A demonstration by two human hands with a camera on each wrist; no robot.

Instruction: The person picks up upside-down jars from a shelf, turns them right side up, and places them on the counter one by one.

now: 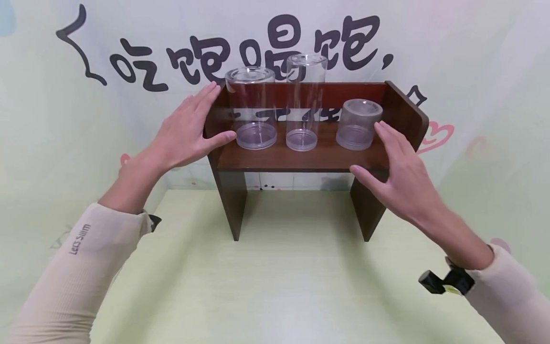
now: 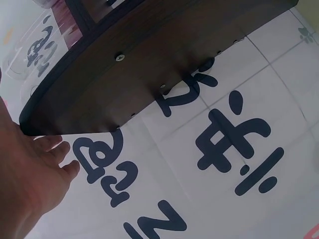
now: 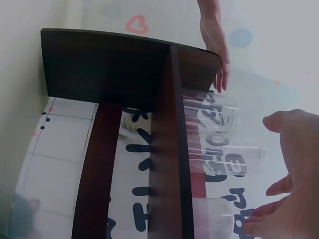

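Observation:
A dark brown wooden shelf (image 1: 283, 162) holds three clear plastic jars on its board. The wide, taller jar (image 1: 256, 136) stands at the left, a tall narrow jar (image 1: 302, 139) in the middle, and a short jar (image 1: 356, 136) at the right. My left hand (image 1: 185, 126) is at the left side panel (image 2: 99, 84), fingers stretched along its top corner and thumb reaching toward the wide jar. My right hand (image 1: 404, 177) hovers in front of the right end with fingers extended, the fingertips close beside the short jar. Its thumb overlaps the board's front edge.
The shelf stands on a pale green table (image 1: 283, 286) against a wall covering (image 1: 146, 28) with large black characters. Its right side panel (image 1: 406, 112) rises beside the short jar. Below the board, two legs (image 1: 232, 205) frame a gap.

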